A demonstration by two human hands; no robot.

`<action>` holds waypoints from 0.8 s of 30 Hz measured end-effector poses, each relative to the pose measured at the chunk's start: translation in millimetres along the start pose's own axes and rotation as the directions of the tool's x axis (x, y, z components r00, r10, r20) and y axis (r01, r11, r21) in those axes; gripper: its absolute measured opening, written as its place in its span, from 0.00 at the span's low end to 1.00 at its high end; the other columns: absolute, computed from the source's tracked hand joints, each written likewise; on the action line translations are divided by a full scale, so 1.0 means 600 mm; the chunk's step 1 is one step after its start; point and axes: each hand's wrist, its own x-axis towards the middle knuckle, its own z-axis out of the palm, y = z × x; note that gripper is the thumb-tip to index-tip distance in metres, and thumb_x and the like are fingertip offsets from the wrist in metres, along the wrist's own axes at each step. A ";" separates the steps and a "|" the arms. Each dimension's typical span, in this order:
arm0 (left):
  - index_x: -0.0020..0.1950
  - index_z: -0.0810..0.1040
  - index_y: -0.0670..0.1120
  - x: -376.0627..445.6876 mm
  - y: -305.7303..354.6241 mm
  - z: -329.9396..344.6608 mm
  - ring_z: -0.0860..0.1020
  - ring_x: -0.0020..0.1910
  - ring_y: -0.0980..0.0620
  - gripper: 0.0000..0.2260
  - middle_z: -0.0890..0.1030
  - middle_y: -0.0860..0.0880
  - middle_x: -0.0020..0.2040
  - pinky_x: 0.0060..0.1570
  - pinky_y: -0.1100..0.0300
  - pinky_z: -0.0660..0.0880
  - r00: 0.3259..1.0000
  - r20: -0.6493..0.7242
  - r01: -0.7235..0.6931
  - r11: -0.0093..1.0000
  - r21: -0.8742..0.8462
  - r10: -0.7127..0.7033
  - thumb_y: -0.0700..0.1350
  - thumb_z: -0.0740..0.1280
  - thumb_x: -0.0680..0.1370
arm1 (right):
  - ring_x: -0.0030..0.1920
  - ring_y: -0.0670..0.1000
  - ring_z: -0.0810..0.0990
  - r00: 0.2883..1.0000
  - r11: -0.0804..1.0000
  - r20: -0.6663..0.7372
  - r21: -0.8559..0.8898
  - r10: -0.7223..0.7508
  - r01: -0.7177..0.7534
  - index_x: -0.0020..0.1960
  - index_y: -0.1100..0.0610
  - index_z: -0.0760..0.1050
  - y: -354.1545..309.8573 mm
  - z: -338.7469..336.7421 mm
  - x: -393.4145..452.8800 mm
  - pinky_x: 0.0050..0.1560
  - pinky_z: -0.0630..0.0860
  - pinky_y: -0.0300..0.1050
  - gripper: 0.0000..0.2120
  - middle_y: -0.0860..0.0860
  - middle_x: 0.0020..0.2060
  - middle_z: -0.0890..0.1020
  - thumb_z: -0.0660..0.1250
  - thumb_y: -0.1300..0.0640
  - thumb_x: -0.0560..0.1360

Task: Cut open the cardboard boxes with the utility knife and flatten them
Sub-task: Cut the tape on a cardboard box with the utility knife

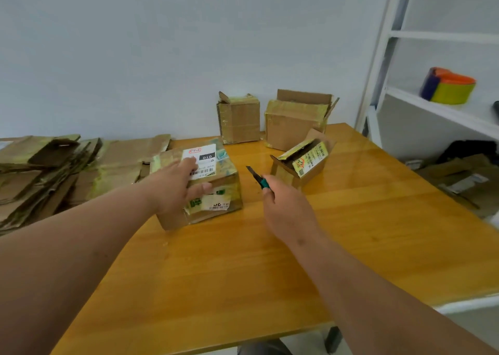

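**Now: left hand on the taped box, knife in the right**

Broadly, the wooden table [243, 273] fills most of the view, its yellow-brown top running back to a pale wall. Taking the taped box [205, 189] near the table's middle as the landmark: a white shelving unit [432, 111] stands far to the right of it, beyond the table's edge, with a multicoloured roll [448, 85] on one shelf. Left of the taped box, a wide stack of flattened cardboard [48, 171] lies spread across the table's left end, some sheets reaching almost to the box.

Behind the taped box and to its right, against the wall, stands a larger opened box [297, 122] with a flap raised; just left of that one sits a smaller upright box [239, 119]. Right of the taped box, well apart from it, a small box [302, 162] lies tilted with its top flaps open and yellow labels showing.

The taped box itself carries a white shipping label [201, 160] on top. The left hand [175, 187] lies open and spread over it, fingers on the label, thumb down the near face. The right hand [286, 206] is closed around the utility knife [258, 178], which sits just right of the taped box, above the table, blade pointing away toward the wall.
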 end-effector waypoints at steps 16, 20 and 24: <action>0.77 0.53 0.65 0.033 0.002 -0.028 0.69 0.69 0.42 0.28 0.66 0.48 0.75 0.56 0.54 0.71 1.000 0.000 -0.010 0.989 0.147 0.010 0.68 0.47 0.77 | 0.63 0.49 0.74 0.999 0.999 -0.011 0.021 -0.046 0.046 0.77 0.53 0.62 -0.025 0.017 0.010 0.57 0.72 0.42 0.21 0.51 0.65 0.76 0.51 0.53 0.85; 0.77 0.54 0.65 0.041 0.005 -0.032 0.71 0.67 0.43 0.28 0.68 0.47 0.74 0.54 0.54 0.71 1.000 -0.027 -0.007 0.984 0.178 0.012 0.68 0.45 0.76 | 0.55 0.46 0.71 1.000 1.000 -0.017 0.018 -0.020 0.020 0.78 0.52 0.60 -0.029 0.022 0.015 0.52 0.68 0.39 0.22 0.52 0.63 0.75 0.51 0.54 0.85; 0.77 0.56 0.63 0.044 0.021 -0.043 0.72 0.66 0.43 0.27 0.70 0.47 0.73 0.54 0.54 0.72 0.998 -0.057 0.017 0.978 0.208 -0.005 0.67 0.44 0.78 | 0.51 0.47 0.71 1.000 1.000 -0.020 0.013 0.014 -0.014 0.78 0.51 0.60 -0.027 0.022 0.019 0.48 0.70 0.42 0.22 0.53 0.57 0.74 0.52 0.56 0.85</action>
